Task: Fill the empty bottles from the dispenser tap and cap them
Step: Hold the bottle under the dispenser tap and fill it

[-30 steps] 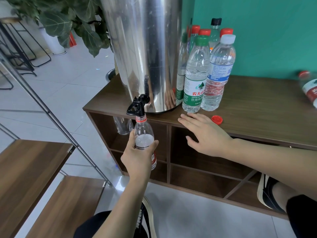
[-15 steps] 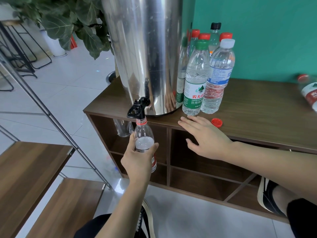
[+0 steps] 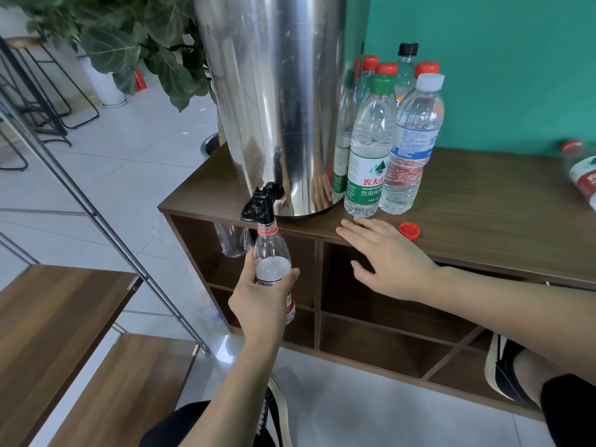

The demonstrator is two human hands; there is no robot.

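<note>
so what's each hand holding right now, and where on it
The left hand grips the bottle around its middle, under the tap. The right hand holds nothing.

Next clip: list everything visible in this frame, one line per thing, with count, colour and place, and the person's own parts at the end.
Dispenser: one, steel, left end of the cabinet top.
Tap: one, black, low on the dispenser's front, over the held bottle's mouth.
Held bottle: one, clear with red neck ring, uncapped, partly filled, under the tap.
Capped bottles: about seven, clear; caps red, green, white and black; standing right of the dispenser.
Loose cap: one, red, on the cabinet top by the right hand.
Lying bottle: one, red cap, right frame edge.
Cabinet: one, dark wood, open compartments below.
Plant: one, green, behind the dispenser.
Left hand: grips the held bottle.
Right hand: flat, fingers straight, at the cabinet's front edge.
</note>
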